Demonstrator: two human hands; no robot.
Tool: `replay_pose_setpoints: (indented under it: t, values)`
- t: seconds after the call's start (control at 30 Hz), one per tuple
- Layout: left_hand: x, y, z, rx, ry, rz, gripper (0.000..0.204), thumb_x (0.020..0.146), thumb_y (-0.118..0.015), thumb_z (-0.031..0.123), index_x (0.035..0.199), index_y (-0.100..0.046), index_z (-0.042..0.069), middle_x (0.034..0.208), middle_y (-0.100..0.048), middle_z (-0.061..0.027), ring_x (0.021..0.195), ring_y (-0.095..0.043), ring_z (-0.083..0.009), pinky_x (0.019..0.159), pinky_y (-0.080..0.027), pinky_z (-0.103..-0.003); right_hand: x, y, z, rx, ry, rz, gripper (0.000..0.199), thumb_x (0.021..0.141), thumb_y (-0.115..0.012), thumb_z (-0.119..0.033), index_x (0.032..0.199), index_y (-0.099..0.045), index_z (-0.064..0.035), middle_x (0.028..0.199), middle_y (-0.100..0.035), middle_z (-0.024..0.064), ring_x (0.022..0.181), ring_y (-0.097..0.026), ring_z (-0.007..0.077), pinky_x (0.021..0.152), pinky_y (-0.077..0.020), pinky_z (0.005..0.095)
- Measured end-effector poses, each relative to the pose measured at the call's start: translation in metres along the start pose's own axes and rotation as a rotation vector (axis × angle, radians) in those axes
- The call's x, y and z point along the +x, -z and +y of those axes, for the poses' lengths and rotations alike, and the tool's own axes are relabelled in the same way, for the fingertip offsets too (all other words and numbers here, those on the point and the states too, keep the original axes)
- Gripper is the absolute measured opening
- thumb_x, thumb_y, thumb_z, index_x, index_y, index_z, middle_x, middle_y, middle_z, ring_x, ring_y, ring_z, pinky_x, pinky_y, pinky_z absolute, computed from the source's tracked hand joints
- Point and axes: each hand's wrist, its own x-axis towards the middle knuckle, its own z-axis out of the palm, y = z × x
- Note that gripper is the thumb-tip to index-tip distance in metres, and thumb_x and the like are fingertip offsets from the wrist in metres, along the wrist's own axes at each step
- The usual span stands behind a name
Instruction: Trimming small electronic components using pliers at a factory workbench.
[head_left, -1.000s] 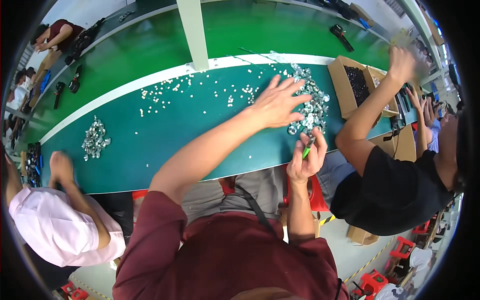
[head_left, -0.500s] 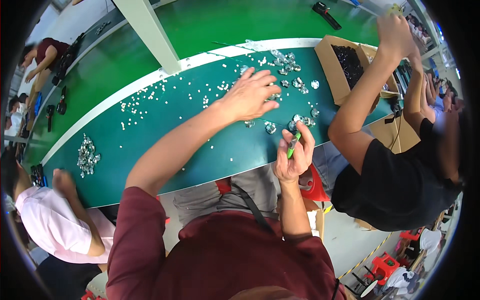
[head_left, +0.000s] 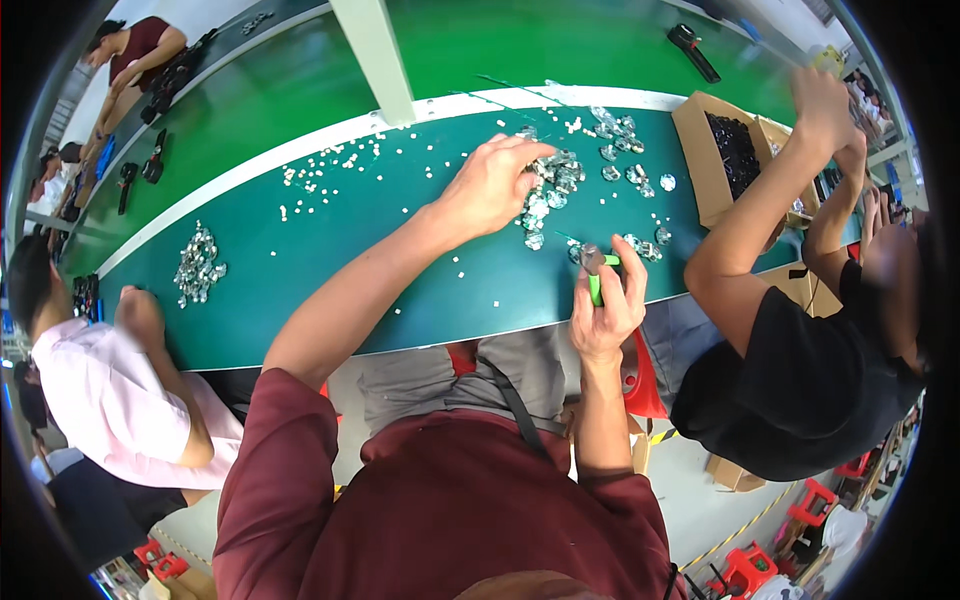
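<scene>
My left hand (head_left: 490, 185) reaches across the dark green work belt (head_left: 400, 280) and rests, fingers curled, on the edge of a pile of small shiny metal parts (head_left: 560, 185); whether it holds one I cannot tell. Near the belt's front edge my right hand (head_left: 607, 305) grips a green-handled tool (head_left: 596, 282) with a small metal part at its tip. More shiny parts (head_left: 625, 150) lie scattered beyond the pile.
Tiny white pieces (head_left: 350, 165) dot the belt's far side. Another heap of shiny parts (head_left: 198, 265) lies at left by a person in pink (head_left: 110, 390). A person in black (head_left: 800, 350) works at my right beside cardboard boxes (head_left: 725, 155). A white post (head_left: 375, 55) stands behind.
My left hand has slid back from the far right of the pile toward its near left edge. My right hand has stayed by the belt's front edge with the tool.
</scene>
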Motion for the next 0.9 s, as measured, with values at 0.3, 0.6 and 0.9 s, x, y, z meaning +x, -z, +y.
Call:
replay_pose_setpoints:
  t: [0.3,0.6,0.9]
  values:
    - [-0.063,0.045,0.017,-0.633,0.396,0.247,0.020,0.088,-0.071,-0.005,0.106,-0.062,-0.001,0.098,-0.073,-0.0100,0.080,-0.067,-0.0116,0.064,-0.054,-0.024,0.028,-0.005,-0.060,0.241,-0.154,-0.138,0.019,0.079,-0.070,0.006,0.098,-0.069,0.0065,0.118,-0.066,0.0218,0.100,-0.068,0.0351,0.084,-0.0545,0.0393]
    - [-0.171,0.077,0.075,-0.966,0.438,0.575,0.025,0.092,-0.071,0.000,0.115,-0.061,-0.003,0.087,-0.073,-0.0094,0.069,-0.067,-0.0109,0.053,-0.050,-0.021,0.046,-0.030,-0.139,0.782,-0.222,-0.440,0.019,0.084,-0.077,-0.002,0.102,-0.074,0.0053,0.115,-0.067,0.0162,0.100,-0.068,0.0255,0.084,-0.0545,0.0352]
    - [-0.217,0.093,0.088,-0.787,0.282,0.635,0.032,0.097,-0.068,0.007,0.128,-0.062,-0.002,0.094,-0.073,-0.0096,0.075,-0.068,-0.0108,0.067,-0.056,-0.024,0.039,-0.056,-0.174,0.952,-0.187,-0.450,0.020,0.087,-0.078,-0.009,0.100,-0.073,0.0054,0.114,-0.068,0.0197,0.102,-0.067,0.0257,0.087,-0.0543,0.0365]
